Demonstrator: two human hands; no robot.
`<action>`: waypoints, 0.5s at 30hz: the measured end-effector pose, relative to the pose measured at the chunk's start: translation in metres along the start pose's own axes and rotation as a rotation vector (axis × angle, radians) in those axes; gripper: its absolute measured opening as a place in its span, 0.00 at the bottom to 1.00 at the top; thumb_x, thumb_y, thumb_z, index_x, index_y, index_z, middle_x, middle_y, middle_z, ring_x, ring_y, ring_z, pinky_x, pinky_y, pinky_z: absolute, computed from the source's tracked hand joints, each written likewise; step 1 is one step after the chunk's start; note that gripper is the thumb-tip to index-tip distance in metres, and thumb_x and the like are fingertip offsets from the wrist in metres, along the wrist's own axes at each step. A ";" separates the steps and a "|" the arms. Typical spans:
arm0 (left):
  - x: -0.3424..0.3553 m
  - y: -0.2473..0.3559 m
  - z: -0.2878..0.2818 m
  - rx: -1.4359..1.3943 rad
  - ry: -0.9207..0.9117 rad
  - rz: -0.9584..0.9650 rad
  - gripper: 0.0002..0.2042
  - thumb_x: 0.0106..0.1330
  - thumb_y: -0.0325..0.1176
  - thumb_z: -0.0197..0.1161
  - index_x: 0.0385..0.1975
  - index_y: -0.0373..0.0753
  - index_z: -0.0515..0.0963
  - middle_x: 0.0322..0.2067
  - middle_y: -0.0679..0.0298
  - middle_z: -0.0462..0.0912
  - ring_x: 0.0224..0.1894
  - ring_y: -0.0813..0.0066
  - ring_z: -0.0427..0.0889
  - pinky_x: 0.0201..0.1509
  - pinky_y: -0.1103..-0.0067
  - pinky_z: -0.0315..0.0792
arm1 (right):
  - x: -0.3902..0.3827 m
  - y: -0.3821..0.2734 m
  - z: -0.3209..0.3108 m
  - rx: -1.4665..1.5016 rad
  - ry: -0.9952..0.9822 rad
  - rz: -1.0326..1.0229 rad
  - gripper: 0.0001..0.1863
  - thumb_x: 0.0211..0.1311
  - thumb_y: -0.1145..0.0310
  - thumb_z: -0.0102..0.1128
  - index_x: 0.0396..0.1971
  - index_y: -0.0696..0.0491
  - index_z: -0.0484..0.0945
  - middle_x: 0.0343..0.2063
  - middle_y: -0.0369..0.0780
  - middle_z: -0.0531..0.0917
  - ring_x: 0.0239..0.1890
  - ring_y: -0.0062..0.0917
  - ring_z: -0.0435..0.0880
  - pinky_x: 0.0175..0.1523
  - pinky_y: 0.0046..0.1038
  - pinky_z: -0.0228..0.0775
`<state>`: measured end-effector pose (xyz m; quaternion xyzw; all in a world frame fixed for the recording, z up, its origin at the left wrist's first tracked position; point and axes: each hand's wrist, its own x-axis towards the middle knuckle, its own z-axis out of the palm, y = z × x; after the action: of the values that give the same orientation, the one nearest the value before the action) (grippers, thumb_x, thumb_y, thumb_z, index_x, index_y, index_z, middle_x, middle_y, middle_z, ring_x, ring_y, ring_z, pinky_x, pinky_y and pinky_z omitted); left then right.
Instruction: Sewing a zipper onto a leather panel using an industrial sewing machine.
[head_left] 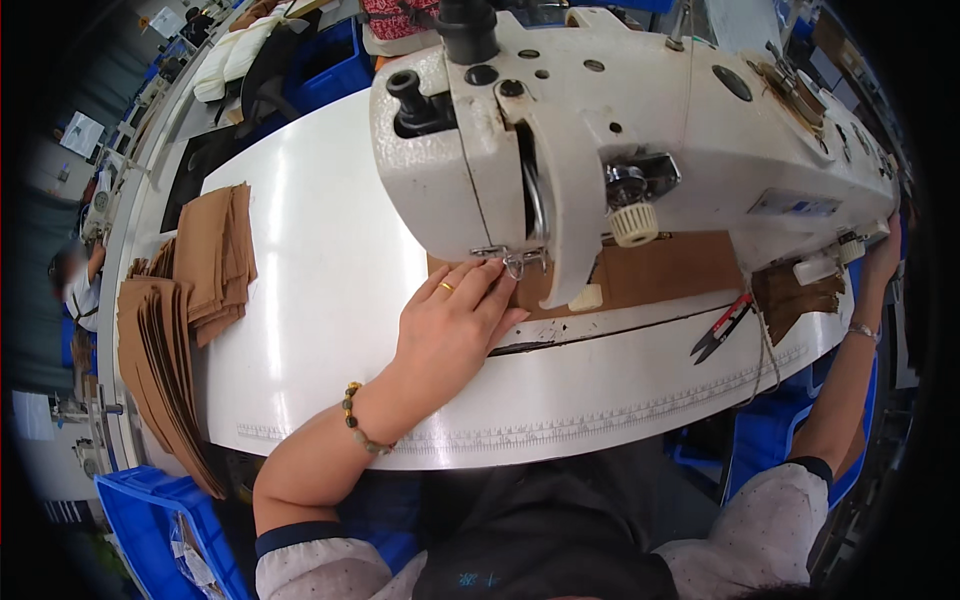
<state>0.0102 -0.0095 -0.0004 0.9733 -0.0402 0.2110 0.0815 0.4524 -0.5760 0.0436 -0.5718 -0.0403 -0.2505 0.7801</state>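
A white sewing machine [710, 185] stands on the white worktable [310, 340]. My left hand [455, 320] lies with fingers extended on a brown fabric piece [665, 275] beside the presser foot [515, 262], its fingertips at the needle area. My right hand [880, 250] is at the far right end of the machine, closed on what appears to be the handwheel, partly hidden. Red-and-black thread snips [722, 328] lie right of the needle area. Stacks of brown fabric pieces [155, 350] sit on the left of the table; more brown pieces [795, 300] lie at the right.
Blue bins stand low at the left [150, 515] and right [760, 440], and behind the table [330, 65]. White material rolls [230, 55] lie at the back left. Another person [80, 290] is at a workstation at the far left.
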 end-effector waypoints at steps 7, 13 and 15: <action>0.002 0.000 -0.003 -0.002 -0.022 -0.014 0.17 0.60 0.39 0.72 0.45 0.34 0.86 0.44 0.60 0.85 0.51 0.62 0.84 0.59 0.70 0.77 | 0.018 -0.037 0.016 -0.565 -0.047 -0.335 0.29 0.78 0.55 0.55 0.65 0.63 0.72 0.61 0.41 0.78 0.60 0.25 0.78 0.66 0.29 0.68; 0.003 0.000 -0.004 -0.009 -0.034 -0.014 0.16 0.60 0.38 0.72 0.44 0.35 0.86 0.43 0.60 0.85 0.51 0.62 0.84 0.59 0.68 0.77 | 0.018 -0.049 0.038 -0.361 -0.082 0.273 0.28 0.76 0.51 0.56 0.61 0.62 0.77 0.60 0.43 0.80 0.60 0.27 0.79 0.64 0.31 0.70; 0.003 0.000 -0.003 -0.013 -0.030 -0.016 0.16 0.60 0.38 0.72 0.44 0.36 0.86 0.43 0.60 0.85 0.50 0.61 0.84 0.59 0.68 0.77 | -0.011 -0.008 0.011 0.036 0.060 0.079 0.28 0.77 0.51 0.54 0.59 0.61 0.77 0.58 0.43 0.80 0.60 0.27 0.79 0.64 0.32 0.71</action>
<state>0.0112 -0.0089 0.0038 0.9761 -0.0351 0.1954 0.0887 0.4415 -0.5636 0.0503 -0.5509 0.0011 -0.2359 0.8005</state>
